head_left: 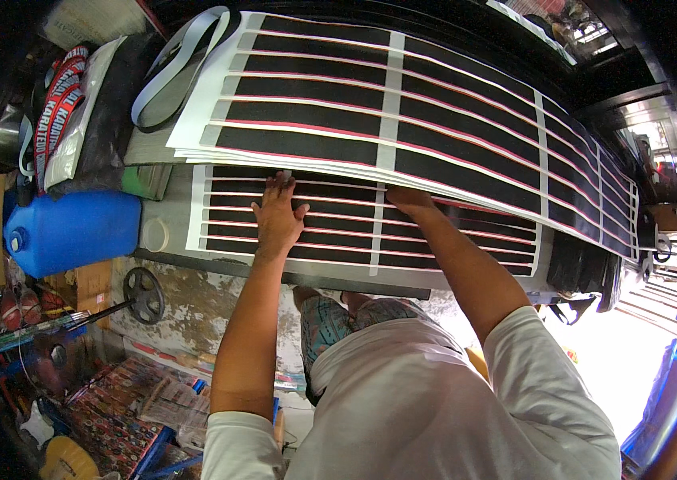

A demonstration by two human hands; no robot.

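Note:
My left hand (278, 214) lies flat, fingers apart, on a lower sheet (338, 232) printed with black bars, red lines and white borders. A larger stack of the same striped sheets (402, 112) overlaps it from above. My right hand (404, 197) reaches under the lower edge of that upper stack, its fingers hidden beneath the sheets. Both sheets rest on a grey worktable (162, 210).
A blue plastic jerrycan (70, 230) lies left of the table. A pale strap loop (174, 68) and plastic bags (74, 104) sit at the table's far left. A black handwheel (144, 295) sticks out below the table edge. Papers and clutter (130, 408) cover the floor.

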